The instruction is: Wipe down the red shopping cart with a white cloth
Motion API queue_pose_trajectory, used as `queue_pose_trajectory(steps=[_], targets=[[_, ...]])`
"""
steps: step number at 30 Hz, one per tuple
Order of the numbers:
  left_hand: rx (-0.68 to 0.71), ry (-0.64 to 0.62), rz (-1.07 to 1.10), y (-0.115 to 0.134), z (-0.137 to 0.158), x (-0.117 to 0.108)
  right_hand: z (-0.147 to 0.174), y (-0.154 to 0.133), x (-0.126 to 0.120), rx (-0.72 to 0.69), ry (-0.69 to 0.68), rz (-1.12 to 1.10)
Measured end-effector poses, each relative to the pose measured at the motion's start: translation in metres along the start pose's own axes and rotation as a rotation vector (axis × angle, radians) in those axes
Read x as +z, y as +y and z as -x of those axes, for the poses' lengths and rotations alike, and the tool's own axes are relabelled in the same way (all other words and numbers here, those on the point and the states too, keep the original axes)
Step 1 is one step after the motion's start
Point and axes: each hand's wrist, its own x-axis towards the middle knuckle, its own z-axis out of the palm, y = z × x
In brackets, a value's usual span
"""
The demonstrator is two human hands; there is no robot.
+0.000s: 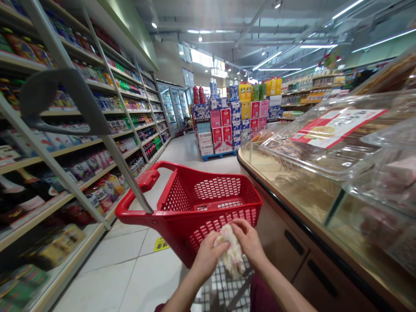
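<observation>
Between my two hands is a small, crumpled cream-white cloth [231, 253] with faint pinkish spots, hanging down in loose folds. My left hand [208, 255] is closed on its left side, with the thumb lying across it. At its upper right edge, the fingers of my right hand [248, 239] pinch it. Both hands are just in front of the near side of a red plastic shopping basket on wheels [212, 213], which has perforated walls. The basket's long grey pull handle [69, 102] slants up to the left.
Drink shelves [97, 93] line the left side. On the right runs a glass-edged display counter [286, 173] bearing clear plastic food boxes [312, 143]. Stacked drink cartons [227, 125] stand on a blue pallet ahead. A yellow floor sticker [160, 245] lies on the tiles.
</observation>
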Motion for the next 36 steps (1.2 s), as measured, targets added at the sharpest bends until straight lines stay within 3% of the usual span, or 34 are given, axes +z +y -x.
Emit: queue_pose_trajectory(steps=[2,4,7,12,16,20,24,27,32,36], targets=[[-0.064,0.013,0.053,-0.003,-0.004,-0.004,0.001,0.004,-0.001,0.021,-0.107,-0.061],[-0.113,0.017,0.128,-0.010,-0.008,-0.006,0.005,0.006,-0.002,0.075,-0.299,-0.128],[-0.081,0.088,0.174,-0.022,-0.013,-0.009,0.011,0.009,-0.003,0.136,-0.447,-0.085],[-0.108,0.079,0.250,-0.034,-0.022,-0.008,0.014,0.016,0.003,0.040,-0.296,0.057],[-0.140,0.225,0.460,-0.029,-0.028,0.004,0.014,0.029,0.016,0.060,-0.178,-0.150],[-0.139,0.269,0.757,-0.019,-0.028,0.027,0.015,0.036,0.022,0.134,-0.110,-0.355],[-0.138,0.298,0.905,-0.013,-0.025,0.044,0.016,0.030,0.018,0.119,-0.049,-0.392],[-0.183,0.276,0.916,-0.017,-0.024,0.048,0.014,0.028,0.011,0.038,0.041,-0.253],[-0.328,0.231,0.827,-0.033,-0.023,0.050,0.015,0.039,-0.001,-0.174,0.187,0.160],[-0.404,0.158,0.638,-0.040,-0.019,0.049,0.023,0.050,-0.005,-0.267,0.107,0.316]])
